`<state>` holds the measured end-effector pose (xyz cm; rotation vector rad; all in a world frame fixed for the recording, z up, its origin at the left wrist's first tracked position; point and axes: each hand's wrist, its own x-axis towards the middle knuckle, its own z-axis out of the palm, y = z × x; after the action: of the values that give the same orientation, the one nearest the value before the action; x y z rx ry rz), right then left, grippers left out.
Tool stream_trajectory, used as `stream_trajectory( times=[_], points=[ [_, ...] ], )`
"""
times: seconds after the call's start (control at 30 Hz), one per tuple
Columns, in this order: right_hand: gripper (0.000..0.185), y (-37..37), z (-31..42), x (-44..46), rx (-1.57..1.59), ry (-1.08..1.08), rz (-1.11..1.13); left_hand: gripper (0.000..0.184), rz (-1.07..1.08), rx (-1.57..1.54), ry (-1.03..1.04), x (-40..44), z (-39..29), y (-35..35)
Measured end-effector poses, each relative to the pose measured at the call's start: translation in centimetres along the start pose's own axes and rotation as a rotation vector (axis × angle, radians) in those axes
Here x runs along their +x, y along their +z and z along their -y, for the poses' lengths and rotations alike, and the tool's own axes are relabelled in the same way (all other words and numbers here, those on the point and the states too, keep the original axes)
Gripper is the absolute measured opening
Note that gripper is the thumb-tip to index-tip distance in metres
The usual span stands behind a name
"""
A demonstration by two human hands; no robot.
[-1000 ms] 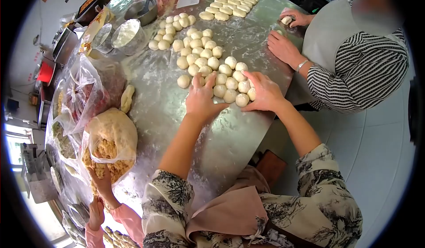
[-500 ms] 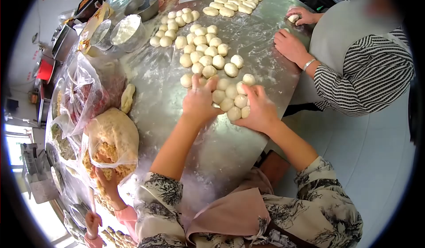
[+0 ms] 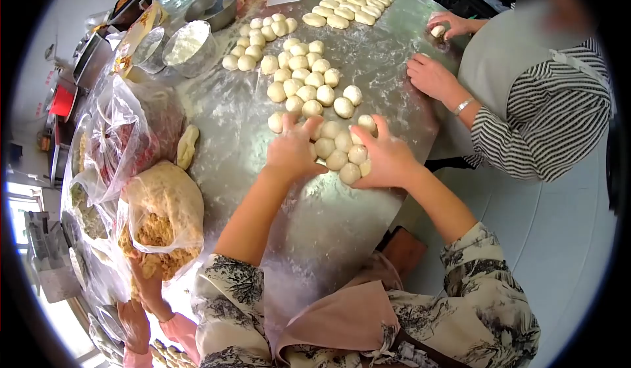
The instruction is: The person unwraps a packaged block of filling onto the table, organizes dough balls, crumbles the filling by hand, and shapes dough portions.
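Note:
My left hand [image 3: 294, 150] and my right hand [image 3: 389, 156] curve around opposite sides of a tight cluster of pale round dough balls [image 3: 340, 144] on the metal tabletop [image 3: 289, 220]. The fingers of both hands are bent, with thumbs apart, and the cluster is gripped between the two palms. Parts of the outer balls are hidden by my fingers. Just beyond my fingertips, a larger group of dough balls [image 3: 306, 79] lies in rough rows, with a few single ones close to my hands.
Flattened dough pieces [image 3: 346, 1] lie in rows at the back. A co-worker's hand [image 3: 430, 75] rests at the right edge. On the left are a flour bowl [image 3: 188, 47], a dough strip [image 3: 187, 146] and a bag of crumbly filling [image 3: 164, 204], with another person's hands [image 3: 146, 289] beside it.
My hands stay around the cluster, barely shifted. The right co-worker's far hand has lifted off a dough piece somewhat. The other person's hands at lower left have come closer together.

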<state>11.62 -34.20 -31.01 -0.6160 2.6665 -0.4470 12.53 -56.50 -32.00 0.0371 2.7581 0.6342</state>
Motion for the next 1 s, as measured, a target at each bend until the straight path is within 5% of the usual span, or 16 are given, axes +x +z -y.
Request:
stream_trajectory(
  times=[0.1, 0.37, 0.5, 0.7, 1.0],
  points=[
    [0.112, 0.7, -0.3, -0.3, -0.03, -0.026, -0.063, 0.1, 0.112, 0.124, -0.045, 0.4, -1.0, -1.8],
    [0.102, 0.5, -0.4, 1.4, 0.008, -0.07, -0.033, 0.094, 0.015, -0.032, 0.117, 1.1, 0.1, -0.3],
    [0.092, 0.4, -0.6, -0.5, 0.017, -0.107, 0.006, 0.098, 0.125, -0.173, 0.008, -1.4, -0.4, 0.7],
    [0.092, 0.4, 0.2, -2.0, -0.073, -0.098, -0.022, 0.108, 0.154, 0.058, -0.074, -3.7, -2.9, 0.8],
    [0.1, 0.5, -1.6, -1.1, 0.284, -0.136, 0.095, 0.106, 0.197, -0.252, -0.017, -1.9, -1.5, 0.6]
  ],
)
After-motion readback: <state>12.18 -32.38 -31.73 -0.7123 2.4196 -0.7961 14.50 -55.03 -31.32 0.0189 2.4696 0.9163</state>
